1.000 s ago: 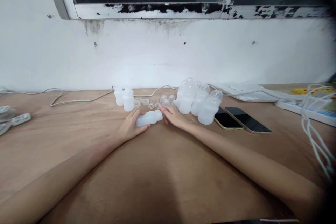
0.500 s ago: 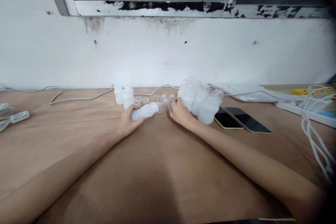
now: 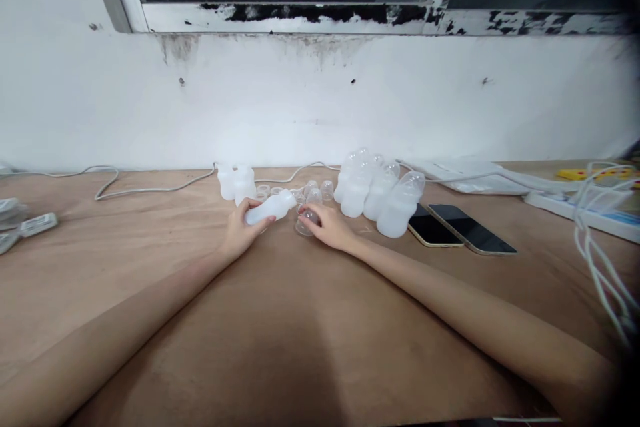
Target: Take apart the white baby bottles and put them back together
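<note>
My left hand (image 3: 239,231) is wrapped round a frosted white baby bottle (image 3: 270,207), which lies tilted with its uncapped neck toward the right. Just right of that neck, the fingers of my right hand (image 3: 331,225) close on a clear domed cap (image 3: 304,227), low over the table. Behind the right fingers stand more clear domed caps (image 3: 327,191). Several translucent rings (image 3: 263,189) lie behind the held bottle, partly hidden by it. Two uncapped white bottles (image 3: 244,181) stand at the back, left of the rings.
Several bottles with clear domes (image 3: 395,213) stand right of my right hand. Two phones (image 3: 473,230) lie beyond them. A plastic bag (image 3: 465,177), a power strip (image 3: 585,210) and loose cables (image 3: 595,260) are at the right. A thin cable (image 3: 150,192) runs along the wall.
My right hand has moved left and nearer to me from the group of caps, with a clear domed cap now in its fingers. The left hand and bottle have shifted slightly left.
</note>
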A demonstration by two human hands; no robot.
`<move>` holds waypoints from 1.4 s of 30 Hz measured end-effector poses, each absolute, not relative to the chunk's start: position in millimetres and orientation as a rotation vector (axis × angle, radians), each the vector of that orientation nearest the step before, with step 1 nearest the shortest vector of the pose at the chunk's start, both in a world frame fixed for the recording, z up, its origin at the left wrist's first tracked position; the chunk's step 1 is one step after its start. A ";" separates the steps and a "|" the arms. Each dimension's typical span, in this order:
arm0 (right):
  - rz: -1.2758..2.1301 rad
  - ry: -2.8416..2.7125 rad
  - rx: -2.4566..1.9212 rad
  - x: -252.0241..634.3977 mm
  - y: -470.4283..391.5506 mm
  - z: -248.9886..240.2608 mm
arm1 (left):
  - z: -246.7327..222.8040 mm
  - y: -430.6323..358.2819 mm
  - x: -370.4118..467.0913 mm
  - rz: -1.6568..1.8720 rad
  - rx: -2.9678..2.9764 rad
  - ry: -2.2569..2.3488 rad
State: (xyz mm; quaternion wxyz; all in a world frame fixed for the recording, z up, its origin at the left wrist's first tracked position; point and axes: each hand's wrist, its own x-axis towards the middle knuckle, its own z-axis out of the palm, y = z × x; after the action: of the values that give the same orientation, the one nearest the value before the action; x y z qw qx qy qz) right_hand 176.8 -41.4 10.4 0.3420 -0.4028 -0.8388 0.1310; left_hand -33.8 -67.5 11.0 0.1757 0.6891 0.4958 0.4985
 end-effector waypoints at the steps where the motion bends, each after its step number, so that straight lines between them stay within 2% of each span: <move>1: 0.524 -2.047 -1.038 176.9 -39.9 8.4 | 11.1 -67.6 -33.8 1.405 1.956 1.406; 4: 1.042 -1.576 -0.919 177.5 -33.7 5.6 | 11.6 -68.3 -34.0 1.376 1.979 1.420; 6: 1.207 -1.324 -0.802 178.0 -30.0 6.3 | 12.0 -69.3 -34.1 1.349 2.012 1.429; 10: 1.316 -1.155 -0.706 178.1 -27.2 7.6 | 12.5 -71.5 -33.9 1.273 2.113 1.416; 17: 1.339 -1.340 -0.652 175.7 -32.2 5.9 | 12.7 -73.8 -32.9 1.206 2.207 1.414; 23: 1.151 -1.737 -0.702 174.2 -41.7 6.2 | 11.8 -76.1 -33.2 1.185 2.255 1.396; 34: 0.440 -2.115 -0.765 183.5 -45.5 21.1 | 20.8 -82.7 -27.7 1.171 2.071 1.308; 42: 0.317 -2.256 -0.769 186.8 -46.4 24.9 | 23.2 -85.1 -19.8 0.962 1.579 1.204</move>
State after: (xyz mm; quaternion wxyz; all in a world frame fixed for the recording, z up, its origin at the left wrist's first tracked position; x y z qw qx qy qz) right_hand 186.8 -46.4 24.9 0.3604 -0.2985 -0.8751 0.1230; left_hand -19.8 -85.1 23.2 0.4509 0.6388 0.4870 0.3891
